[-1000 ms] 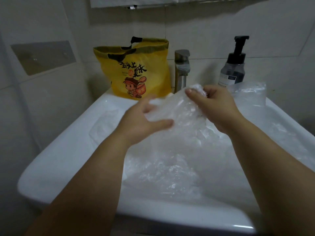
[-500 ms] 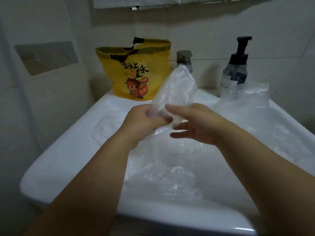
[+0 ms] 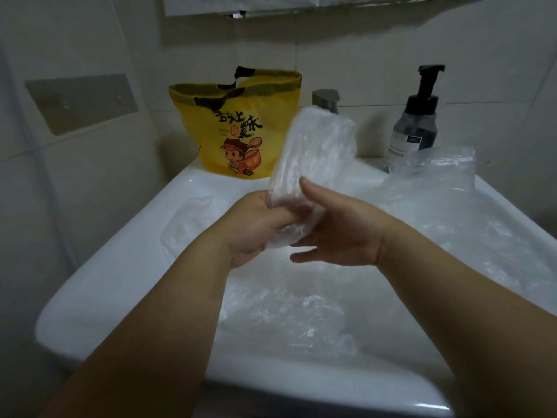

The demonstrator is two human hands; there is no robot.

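Left grip [image 3: 256, 229] clamped on plastic bag [image 3: 319, 146] | right grip [image 3: 340, 233] apart, seemingly touching it

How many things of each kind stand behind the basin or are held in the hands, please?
Yellow bag: 1
Tap: 1
Pump bottle: 1
Folded clear plastic bag, gripped by the left hand and touched by the right hand: 1
Total: 4
The loose clear plastic in the sink is too crumpled to count.
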